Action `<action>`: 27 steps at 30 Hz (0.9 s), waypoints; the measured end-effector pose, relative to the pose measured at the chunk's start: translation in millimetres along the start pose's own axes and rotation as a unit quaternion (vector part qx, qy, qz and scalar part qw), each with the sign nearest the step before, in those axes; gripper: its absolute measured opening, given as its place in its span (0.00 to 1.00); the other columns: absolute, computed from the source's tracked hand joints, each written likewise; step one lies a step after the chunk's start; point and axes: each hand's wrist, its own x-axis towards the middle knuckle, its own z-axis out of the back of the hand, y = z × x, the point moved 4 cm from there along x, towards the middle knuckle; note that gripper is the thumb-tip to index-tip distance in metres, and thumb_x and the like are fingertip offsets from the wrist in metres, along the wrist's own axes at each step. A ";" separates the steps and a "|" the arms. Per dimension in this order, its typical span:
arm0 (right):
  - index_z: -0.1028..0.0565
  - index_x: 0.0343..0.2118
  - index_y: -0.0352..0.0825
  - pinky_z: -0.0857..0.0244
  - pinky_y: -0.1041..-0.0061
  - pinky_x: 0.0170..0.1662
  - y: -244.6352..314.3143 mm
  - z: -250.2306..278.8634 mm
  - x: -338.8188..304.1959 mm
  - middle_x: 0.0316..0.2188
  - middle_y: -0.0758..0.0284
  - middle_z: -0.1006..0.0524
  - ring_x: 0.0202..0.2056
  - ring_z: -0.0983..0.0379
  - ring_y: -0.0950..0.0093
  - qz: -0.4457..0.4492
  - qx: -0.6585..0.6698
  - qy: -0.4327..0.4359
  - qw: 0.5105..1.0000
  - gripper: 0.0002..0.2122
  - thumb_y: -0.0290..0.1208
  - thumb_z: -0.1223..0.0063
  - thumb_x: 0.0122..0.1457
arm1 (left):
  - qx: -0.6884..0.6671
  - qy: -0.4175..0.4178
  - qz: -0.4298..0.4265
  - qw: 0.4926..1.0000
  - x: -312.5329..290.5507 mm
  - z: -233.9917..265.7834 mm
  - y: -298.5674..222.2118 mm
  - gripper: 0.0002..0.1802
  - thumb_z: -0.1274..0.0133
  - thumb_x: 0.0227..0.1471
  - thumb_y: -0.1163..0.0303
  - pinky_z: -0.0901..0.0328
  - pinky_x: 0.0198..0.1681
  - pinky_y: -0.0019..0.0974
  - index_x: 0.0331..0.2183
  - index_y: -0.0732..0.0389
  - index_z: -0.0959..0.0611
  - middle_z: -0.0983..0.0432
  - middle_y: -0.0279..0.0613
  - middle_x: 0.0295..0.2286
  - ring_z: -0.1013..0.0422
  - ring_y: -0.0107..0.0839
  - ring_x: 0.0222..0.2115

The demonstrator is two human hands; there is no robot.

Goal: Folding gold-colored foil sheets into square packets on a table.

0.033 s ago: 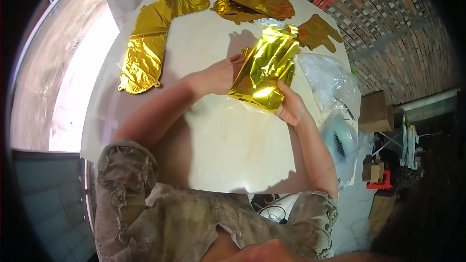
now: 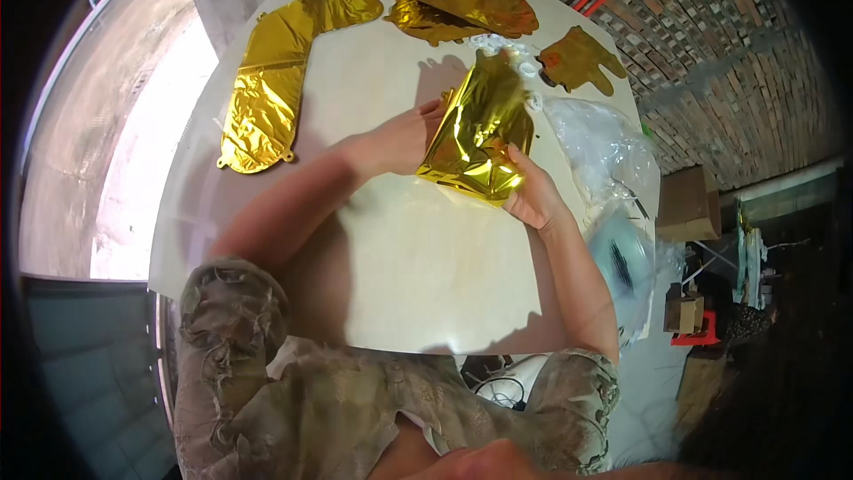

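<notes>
A shiny gold foil balloon, flat and folded, is held up over the table between my hands. My right hand grips its lower right edge, with the thumb on the front face and the fingers behind. At its left edge is my left hand, its fingers mostly hidden behind the foil, so I cannot tell how they close. A flat, bent gold foil balloon lies to the left. Beyond my hands rest a stack of gold foil pieces and a smaller one with finger-like lobes.
Small white rings lie just beyond the held foil. Clear plastic bags cover the right side of the pale table. A cardboard box and a red stool stand off to the right, below a brick wall.
The held foil's upper part has shifted left and down, uncovering more of the lobed piece and the white rings. Both hands stay nearly in place.
</notes>
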 end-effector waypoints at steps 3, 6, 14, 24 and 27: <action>0.36 0.62 0.29 0.30 0.67 0.59 -1.1 1.5 0.1 0.57 0.58 0.28 0.56 0.27 0.67 -0.030 0.020 0.001 0.999 0.23 0.41 0.60 0.72 | -0.013 -0.024 0.012 1.000 1.0 -2.9 3.4 0.33 0.46 0.58 0.52 0.51 0.68 0.47 0.60 0.56 0.29 0.36 0.44 0.61 0.45 0.46 0.64; 0.34 0.59 0.27 0.27 0.71 0.55 -2.0 -5.1 -4.8 0.54 0.59 0.25 0.52 0.24 0.71 -0.010 -0.084 -0.033 0.996 0.22 0.40 0.56 0.71 | -0.011 -0.008 0.008 1.000 1.2 -2.0 2.7 0.33 0.45 0.57 0.53 0.50 0.68 0.47 0.60 0.57 0.30 0.35 0.45 0.60 0.44 0.45 0.64; 0.27 0.53 0.30 0.27 0.80 0.44 -7.4 9.3 -5.9 0.45 0.65 0.20 0.43 0.22 0.79 0.024 -0.123 -0.064 0.990 0.16 0.37 0.50 0.69 | -0.202 0.098 0.285 0.932 10.5 41.3 -8.2 0.23 0.52 0.60 0.61 0.36 0.57 0.42 0.56 0.53 0.25 0.30 0.40 0.57 0.32 0.44 0.56; 0.28 0.54 0.29 0.29 0.75 0.51 -8.0 -11.5 -18.7 0.48 0.65 0.22 0.47 0.24 0.76 0.086 -0.122 -0.051 0.988 0.18 0.37 0.50 0.69 | -0.311 0.129 0.443 0.831 -45.1 63.9 -38.1 0.23 0.45 0.60 0.49 0.35 0.31 0.31 0.37 0.62 0.15 0.23 0.35 0.26 0.31 0.22 0.26; 0.28 0.55 0.30 0.28 0.76 0.50 -4.6 -15.1 -23.8 0.46 0.66 0.20 0.44 0.22 0.77 0.072 -0.121 -0.026 0.990 0.18 0.37 0.47 0.68 | -0.297 0.120 0.452 0.833 -50.1 60.8 -43.3 0.21 0.42 0.58 0.51 0.35 0.30 0.31 0.32 0.62 0.16 0.25 0.32 0.22 0.32 0.21 0.24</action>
